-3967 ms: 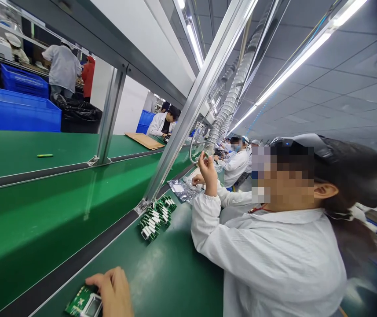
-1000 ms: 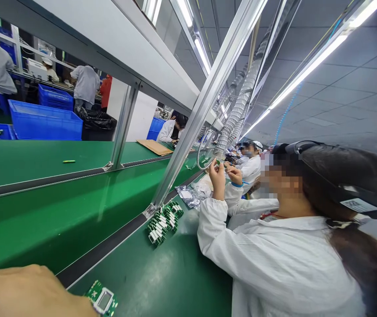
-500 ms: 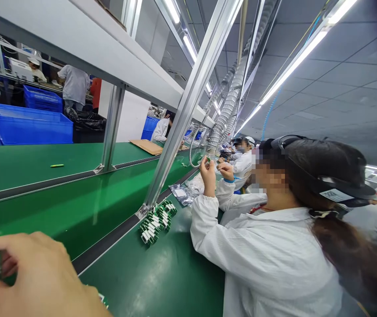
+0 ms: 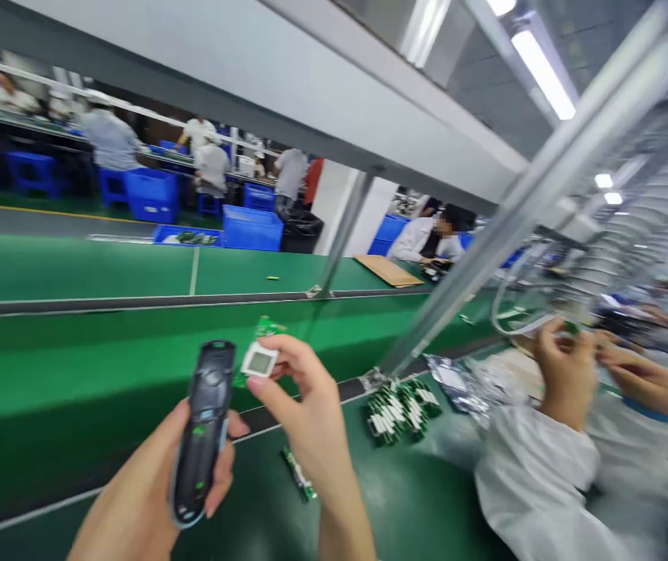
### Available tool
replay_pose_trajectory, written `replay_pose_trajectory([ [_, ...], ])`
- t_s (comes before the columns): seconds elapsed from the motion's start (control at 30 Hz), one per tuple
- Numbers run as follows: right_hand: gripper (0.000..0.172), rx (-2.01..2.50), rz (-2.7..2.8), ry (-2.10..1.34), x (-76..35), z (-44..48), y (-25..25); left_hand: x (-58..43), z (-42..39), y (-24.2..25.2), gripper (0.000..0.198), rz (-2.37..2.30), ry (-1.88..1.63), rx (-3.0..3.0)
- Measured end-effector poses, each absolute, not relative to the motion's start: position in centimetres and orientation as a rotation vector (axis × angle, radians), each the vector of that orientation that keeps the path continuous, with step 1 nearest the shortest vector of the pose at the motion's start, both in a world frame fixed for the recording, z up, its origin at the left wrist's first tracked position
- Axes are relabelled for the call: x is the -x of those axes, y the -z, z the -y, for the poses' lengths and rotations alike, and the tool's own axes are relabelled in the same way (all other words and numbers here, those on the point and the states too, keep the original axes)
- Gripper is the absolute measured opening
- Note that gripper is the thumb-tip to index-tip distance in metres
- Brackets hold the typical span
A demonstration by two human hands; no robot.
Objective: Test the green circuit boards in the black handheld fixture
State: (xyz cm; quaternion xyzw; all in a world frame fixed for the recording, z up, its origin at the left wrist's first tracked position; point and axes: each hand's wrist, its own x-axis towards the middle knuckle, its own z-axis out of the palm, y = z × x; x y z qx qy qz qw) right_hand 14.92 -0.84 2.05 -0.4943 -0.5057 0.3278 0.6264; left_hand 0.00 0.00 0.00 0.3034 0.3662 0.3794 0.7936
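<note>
Now that a black handheld remote point(image 4: 203, 425) has come up, wrapped in the closed left hand point(image 4: 143, 487), the right hand point(image 4: 305, 413) pinches a green circuit board point(image 4: 259, 361) with a small display, held just beside the remote above the green workbench point(image 4: 404, 506).

free room over green bench mat point(image 4: 58, 436) left of l hand point(image 4: 140, 499), black handheld device point(image 4: 203, 432) and white-framed pcb point(image 4: 259, 361) nearly touching betw hands, loose pcb strip point(image 4: 297, 473) just below r hand point(image 4: 304, 397), pcb stack point(image 4: 401, 409) to right, foil bags point(image 4: 456, 378) behind it, alu upright point(image 4: 544, 226) overhead, co-worker's white sleeve point(image 4: 535, 483) blocking far right
</note>
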Motion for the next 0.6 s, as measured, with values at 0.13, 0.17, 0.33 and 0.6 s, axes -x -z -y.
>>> replay_pose_trajectory([
  [0.13,0.025,1.169,1.239,-0.743,-14.2,1.0,-1.9,-0.3,0.9,-1.9,0.036,-0.839,-0.931,-0.642],
  [0.17,0.026,1.165,1.274,-0.742,-14.0,1.1,-1.9,-0.3,1.1,-2.3,0.037,-0.859,-0.954,-0.65],
  [0.33,0.024,1.168,1.454,-0.684,-12.8,1.3,-2.1,0.1,2.0,-3.2,0.04,-0.897,-1.012,-0.726],
  [0.6,0.022,1.193,1.432,-0.686,-12.3,0.8,-1.9,0.1,2.0,-3.1,0.047,-0.941,-1.002,-0.757],
])
